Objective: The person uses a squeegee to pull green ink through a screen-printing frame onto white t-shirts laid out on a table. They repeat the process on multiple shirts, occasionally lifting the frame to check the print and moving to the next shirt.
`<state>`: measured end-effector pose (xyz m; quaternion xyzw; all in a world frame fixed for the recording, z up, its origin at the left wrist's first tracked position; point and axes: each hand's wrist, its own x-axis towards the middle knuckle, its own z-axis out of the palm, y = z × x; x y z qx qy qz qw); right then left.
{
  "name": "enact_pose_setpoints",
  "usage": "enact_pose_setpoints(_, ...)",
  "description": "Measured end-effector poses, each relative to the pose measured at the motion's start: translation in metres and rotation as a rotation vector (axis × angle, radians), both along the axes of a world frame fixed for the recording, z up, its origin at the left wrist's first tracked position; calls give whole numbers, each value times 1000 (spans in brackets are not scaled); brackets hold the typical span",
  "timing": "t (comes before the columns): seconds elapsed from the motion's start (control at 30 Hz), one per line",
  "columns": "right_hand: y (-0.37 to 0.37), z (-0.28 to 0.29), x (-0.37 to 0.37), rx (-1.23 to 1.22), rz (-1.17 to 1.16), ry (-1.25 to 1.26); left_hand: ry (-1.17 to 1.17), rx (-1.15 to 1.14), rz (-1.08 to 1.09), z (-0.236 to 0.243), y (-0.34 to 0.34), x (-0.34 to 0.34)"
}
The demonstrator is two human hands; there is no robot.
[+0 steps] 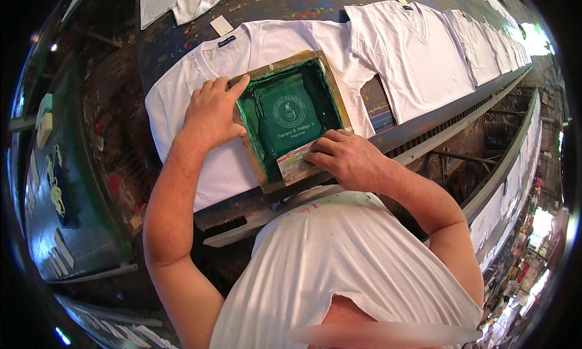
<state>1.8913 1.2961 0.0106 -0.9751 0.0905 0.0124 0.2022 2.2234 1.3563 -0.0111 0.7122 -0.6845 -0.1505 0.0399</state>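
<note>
A wooden-framed printing screen [294, 109] with green mesh and a pale round emblem lies on a white V-neck T-shirt [176, 97]. Dark green ink coats its inner edges. My left hand [213, 111] grips the frame's left side, thumb and fingers bent over the wood. With my right hand [345, 158] I hold a squeegee [295, 163], a flat pale strip with a worn, paint-marked face, inside the frame at its near side. My fingers wrap over the squeegee's right end, so that end is hidden.
More white T-shirts [418, 52] lie in a row along the paint-spattered table [297, 3] to the right; another shirt [182, 0] lies at the far left. A metal rail [448, 121] follows the near edge. A dark green table [79, 197] stands left.
</note>
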Motion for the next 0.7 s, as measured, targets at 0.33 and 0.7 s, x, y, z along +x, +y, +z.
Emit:
enact_pose_setpoints(0.33, -57, 11, 26, 169, 51, 75, 41, -19, 23, -8, -1, 0)
enact_pose_setpoints(0.7, -102, -23, 85, -77, -152, -188, -43, 60, 102, -2, -5, -14)
